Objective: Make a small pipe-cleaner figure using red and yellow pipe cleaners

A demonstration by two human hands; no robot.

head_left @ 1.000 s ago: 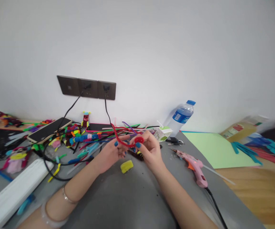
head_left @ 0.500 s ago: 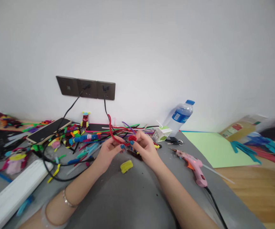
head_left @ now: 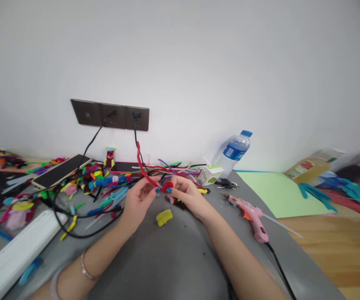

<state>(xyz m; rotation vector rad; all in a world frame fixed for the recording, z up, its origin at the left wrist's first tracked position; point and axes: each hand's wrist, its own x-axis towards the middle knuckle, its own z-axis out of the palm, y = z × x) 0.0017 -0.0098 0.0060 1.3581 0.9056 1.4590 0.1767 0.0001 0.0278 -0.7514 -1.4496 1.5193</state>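
Two hands, the left hand (head_left: 139, 200) and the right hand (head_left: 186, 194), pinch a fuzzy red stick (head_left: 143, 171) above the gray table (head_left: 173, 254), its curl (head_left: 167, 185) in the right one, its long tail (head_left: 139, 156) poking up. A yellow lump (head_left: 164, 217) lies nearer the front edge. A pink glue gun (head_left: 254, 217) lies near the right edge, a bottle (head_left: 234, 152) by the back edge.

Blue-cap btl (head_left: 236, 151) nr wall (head_left: 198, 62), blk-screen ph. (head_left: 61, 171), keys (head_left: 225, 182)

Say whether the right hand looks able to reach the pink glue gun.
Probably yes: mostly bare tabletop shows between the right hand and glue gun, though that hand holds the red pipe-cleaner coil.
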